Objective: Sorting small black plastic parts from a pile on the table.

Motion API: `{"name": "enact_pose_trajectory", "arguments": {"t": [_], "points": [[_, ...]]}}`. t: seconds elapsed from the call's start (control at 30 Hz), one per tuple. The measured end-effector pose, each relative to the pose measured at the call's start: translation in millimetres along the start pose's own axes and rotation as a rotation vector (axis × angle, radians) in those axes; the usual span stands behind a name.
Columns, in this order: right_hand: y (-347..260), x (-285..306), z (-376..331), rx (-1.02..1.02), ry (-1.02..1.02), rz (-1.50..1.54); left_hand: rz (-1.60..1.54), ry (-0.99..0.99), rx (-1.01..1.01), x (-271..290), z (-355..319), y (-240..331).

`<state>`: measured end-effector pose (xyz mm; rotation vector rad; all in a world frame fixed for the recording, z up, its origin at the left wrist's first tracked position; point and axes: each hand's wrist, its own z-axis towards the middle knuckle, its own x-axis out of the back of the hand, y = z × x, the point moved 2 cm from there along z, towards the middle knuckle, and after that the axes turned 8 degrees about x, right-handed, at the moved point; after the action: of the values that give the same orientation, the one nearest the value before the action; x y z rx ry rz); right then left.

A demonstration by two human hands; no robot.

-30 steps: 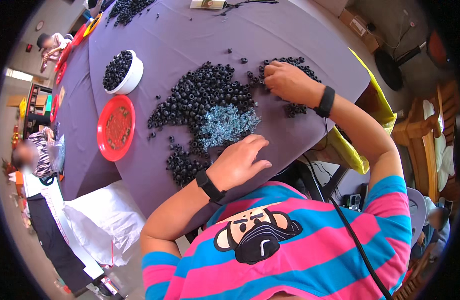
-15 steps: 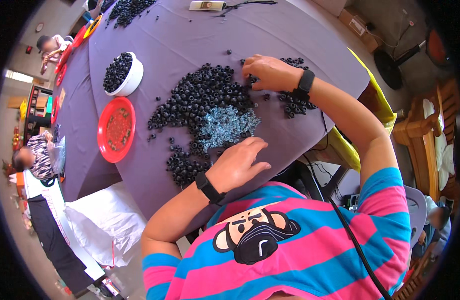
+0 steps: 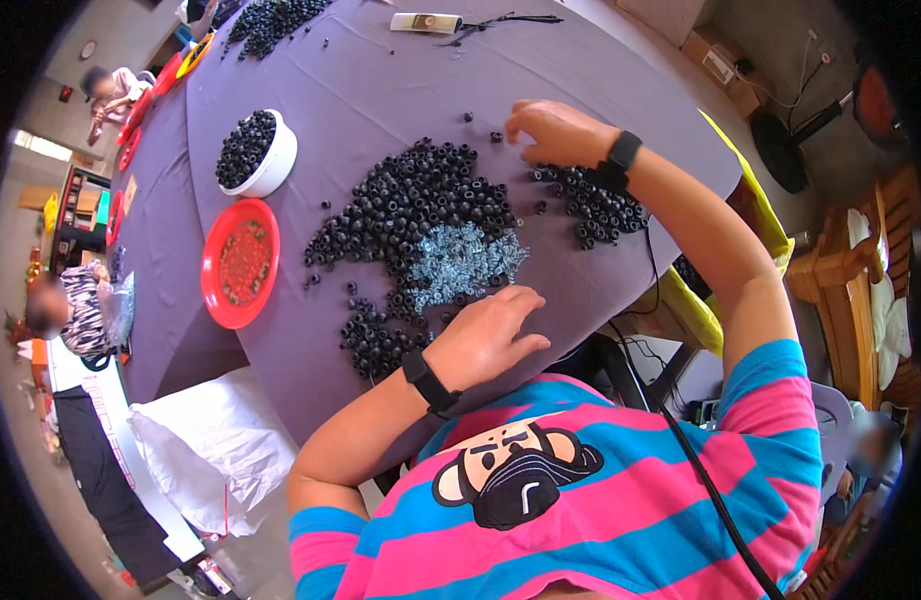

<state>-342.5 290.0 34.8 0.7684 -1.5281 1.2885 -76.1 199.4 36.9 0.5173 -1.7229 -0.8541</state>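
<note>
My left hand (image 3: 488, 335) rests at the near edge of a heap of black ring-like pieces (image 3: 416, 190), beside a patch of small clear bluish pieces (image 3: 461, 262). Its fingers are stretched out, with the thumb apart, and nothing is in it. Over the far end of a smaller group of black pieces (image 3: 593, 205) hovers my right hand (image 3: 561, 133), palm down. Its fingers bend loosely, with the thumb apart, and no piece shows between them. Two loose black pieces (image 3: 496, 137) lie just left of its fingertips.
Left of the heap stand a white tub (image 3: 279, 160) of black pieces and a red plate (image 3: 218, 290) with small bits on it. Another black heap (image 3: 271, 25) lies at the far side. A dark cable (image 3: 653, 265) hangs over the table's right edge. Other people sit farther off.
My right hand has shifted away from the main heap, farther and slightly right, uncovering black pieces beneath it. My left hand stays nearly in place. The whole view has moved slightly.
</note>
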Motion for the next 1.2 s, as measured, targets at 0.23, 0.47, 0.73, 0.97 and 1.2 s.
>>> {"name": "enact_pose_trajectory", "arguments": {"t": [0.23, 0.47, 0.73, 0.97, 1.2], "points": [[7.8, -9.3, 70.2, 0.176, 0.305, -0.073, -0.03, 0.01, 0.019, 1.6, -7.5, 3.2], [30.7, -17.9, 80.4, 0.016, 0.189, -0.016, -0.079, 0.029, 0.034, 3.3, -11.5, -3.7], [33.1, 8.0, 47.6, -0.113, 0.204, 0.362, -0.053, 0.012, 0.023, 2.4, -6.5, -5.1], [35.3, -0.9, 39.3, -0.136, 0.243, 0.263, -0.029, 0.001, 0.039, 0.7, -8.8, -2.9], [-4.2, 2.0, 36.4, 0.038, 0.145, 0.156, -0.023, 0.009, 0.054, 2.5, -9.0, -1.2]]}}
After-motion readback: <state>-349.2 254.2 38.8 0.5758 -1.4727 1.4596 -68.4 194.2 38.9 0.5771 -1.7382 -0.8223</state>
